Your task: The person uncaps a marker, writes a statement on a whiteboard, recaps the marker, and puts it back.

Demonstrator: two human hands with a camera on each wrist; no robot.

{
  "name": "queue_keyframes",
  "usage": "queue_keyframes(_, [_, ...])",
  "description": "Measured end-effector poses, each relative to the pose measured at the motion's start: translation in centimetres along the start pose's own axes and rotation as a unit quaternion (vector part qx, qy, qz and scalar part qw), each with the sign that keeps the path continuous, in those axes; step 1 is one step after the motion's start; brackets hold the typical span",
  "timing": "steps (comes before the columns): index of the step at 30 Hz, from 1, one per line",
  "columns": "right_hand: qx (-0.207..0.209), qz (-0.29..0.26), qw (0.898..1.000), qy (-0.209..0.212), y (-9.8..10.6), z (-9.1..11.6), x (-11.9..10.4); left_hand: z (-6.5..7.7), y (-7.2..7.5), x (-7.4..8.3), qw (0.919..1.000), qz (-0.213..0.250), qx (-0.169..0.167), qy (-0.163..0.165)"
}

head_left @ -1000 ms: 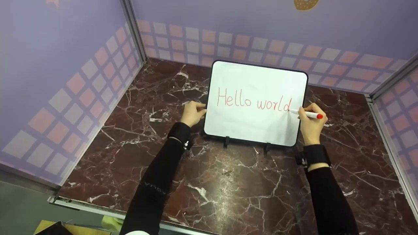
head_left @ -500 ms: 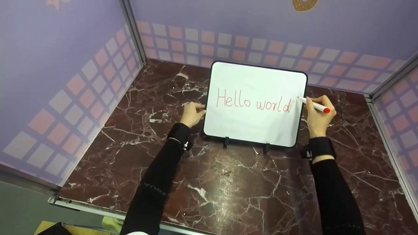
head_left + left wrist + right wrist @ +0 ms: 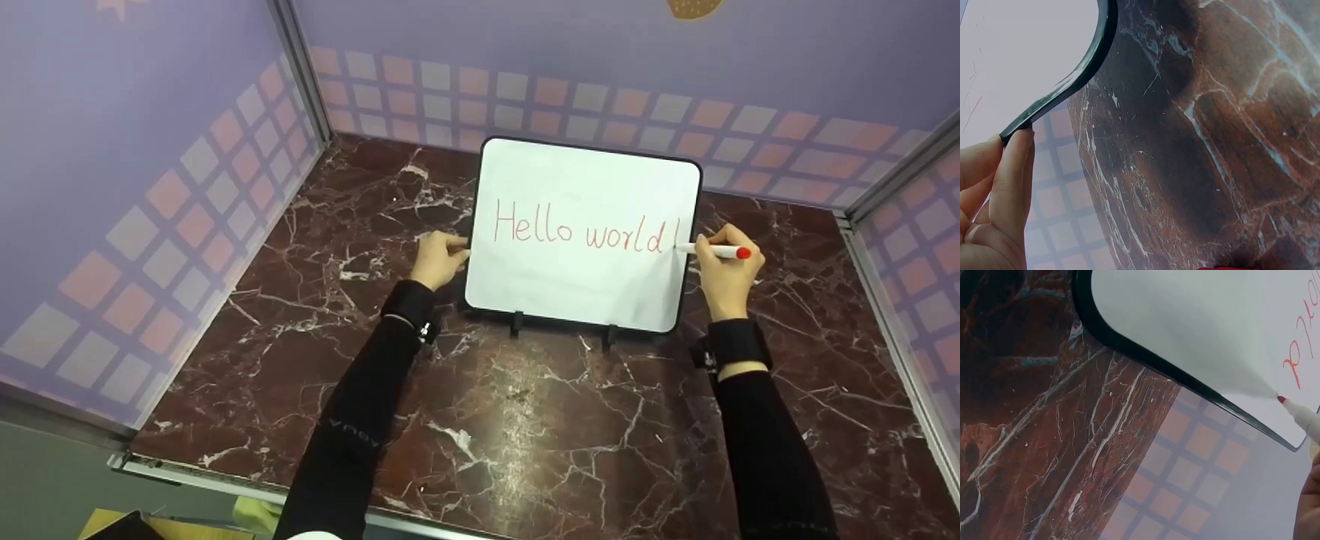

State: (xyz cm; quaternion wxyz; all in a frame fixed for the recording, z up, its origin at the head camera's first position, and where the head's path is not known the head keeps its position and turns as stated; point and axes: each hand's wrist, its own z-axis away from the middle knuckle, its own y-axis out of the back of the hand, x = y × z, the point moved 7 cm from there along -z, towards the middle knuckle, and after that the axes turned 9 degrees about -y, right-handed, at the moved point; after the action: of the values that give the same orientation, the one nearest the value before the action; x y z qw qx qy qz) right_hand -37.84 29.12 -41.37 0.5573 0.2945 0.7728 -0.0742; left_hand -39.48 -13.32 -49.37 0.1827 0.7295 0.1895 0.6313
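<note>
A whiteboard point(image 3: 570, 289) with a black frame leans upright on two black stand feet, bearing "Hello world" in red and a new red stroke after the "d". My right hand point(image 3: 729, 271) pinches a white marker point(image 3: 712, 250) with a red end; its red tip point(image 3: 1282, 399) is right at the board's surface near the right edge, in the right wrist view. At the board's left edge my left hand point(image 3: 437, 259) grips the black frame point(image 3: 1050, 101) between thumb and fingers, seen closely in the left wrist view.
The board stands on a dark red marble-patterned table point(image 3: 480, 435). Purple panels with pink and white squares point(image 3: 510, 86) enclose the back and sides. Below the front left edge is a yellow surface point(image 3: 187, 529) with a black object on it.
The right hand has lifted the marker off the "d", moved right and drawn a downward stroke after it. The left hand keeps its hold on the frame.
</note>
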Motion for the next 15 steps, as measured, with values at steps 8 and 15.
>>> queue_keyframes(8, [0.037,-0.005,0.999,0.009,0.5,1.6,-1.0,0.1,0.1,0.0,1.0000,-0.008,0.003,-0.003])
queue_keyframes(15, [0.044,0.002,0.999,0.017,0.2,1.4,-0.3,0.1,0.1,0.2,1.0000,0.001,0.004,-0.004])
